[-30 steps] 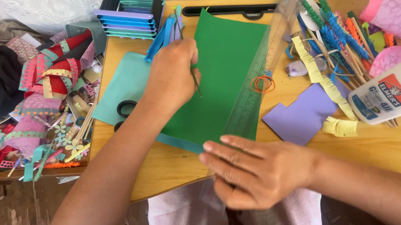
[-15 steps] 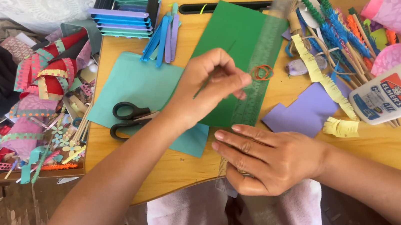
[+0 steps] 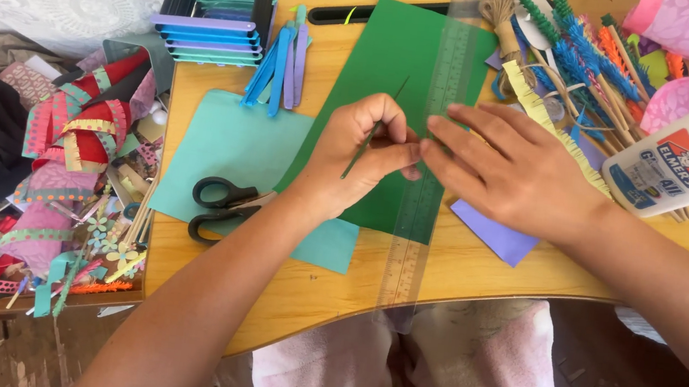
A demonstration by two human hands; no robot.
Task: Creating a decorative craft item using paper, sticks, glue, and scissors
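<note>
A dark green paper sheet (image 3: 389, 69) lies on the wooden desk (image 3: 333, 296), partly over a teal sheet (image 3: 224, 150). A clear plastic ruler (image 3: 424, 194) runs lengthwise down the green sheet's right side. My left hand (image 3: 357, 156) grips a thin dark pencil (image 3: 375, 132) with its tip on the green paper beside the ruler. My right hand (image 3: 508, 165) lies flat, fingers pressing the ruler against the paper, fingertips touching my left hand.
Black scissors (image 3: 222, 205) rest on the teal sheet. A white glue bottle (image 3: 681, 163), a purple paper piece (image 3: 491, 232), blue sticks (image 3: 276, 69) and a stacked paper tray (image 3: 214, 6) surround the work. Craft scraps (image 3: 79, 172) pile up at the left.
My right hand moved from the desk's front edge up onto the ruler. My left hand shifted down the green sheet with the pencil, next to the ruler. The scissors came into view.
</note>
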